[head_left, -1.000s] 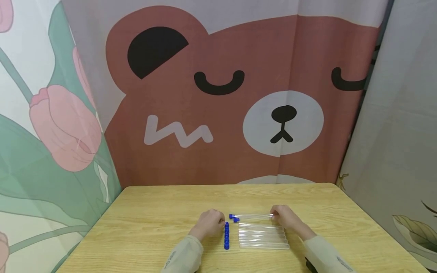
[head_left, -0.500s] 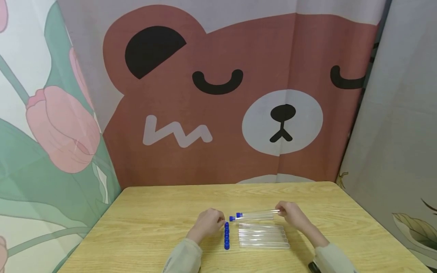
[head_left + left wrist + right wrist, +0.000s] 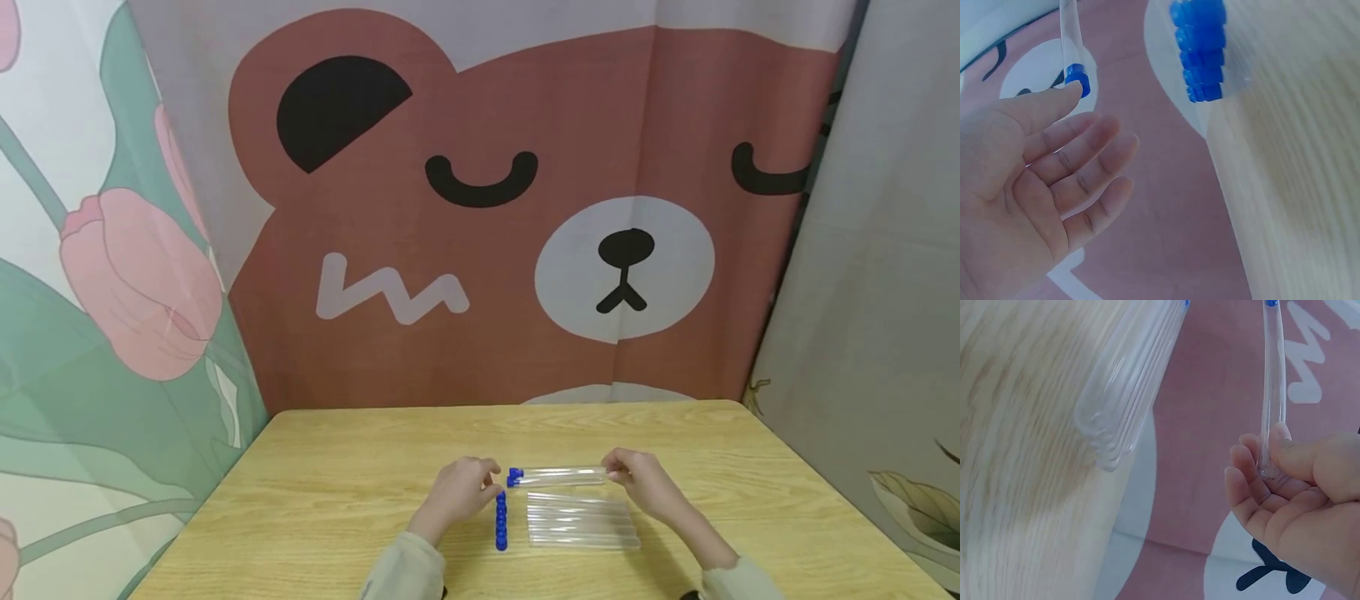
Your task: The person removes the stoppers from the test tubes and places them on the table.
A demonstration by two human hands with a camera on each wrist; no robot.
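Note:
Two clear test tubes with blue caps lie side by side at the back of the work area. My right hand [image 3: 647, 483] pinches the rounded end of the farther capped test tube [image 3: 562, 471], its thumb over the glassy end in the right wrist view. Close to the blue caps at the other end is my left hand [image 3: 459, 487], its fingers loosely spread. In the left wrist view its thumb tip overlaps one blue cap [image 3: 1077, 77]. Nearer the person lies a row of clear tubes [image 3: 581, 521], beside a column of loose blue caps [image 3: 501, 521].
Everything lies on a light wood-grain table [image 3: 337, 500]. A curtain with a bear print [image 3: 495, 250] hangs behind its far edge. Printed curtains also stand at the left and right sides.
My right hand raised the capped tube's end, moved it away from the person, then lowered it level beside the other capped tube. My left hand's fingers have loosened and spread.

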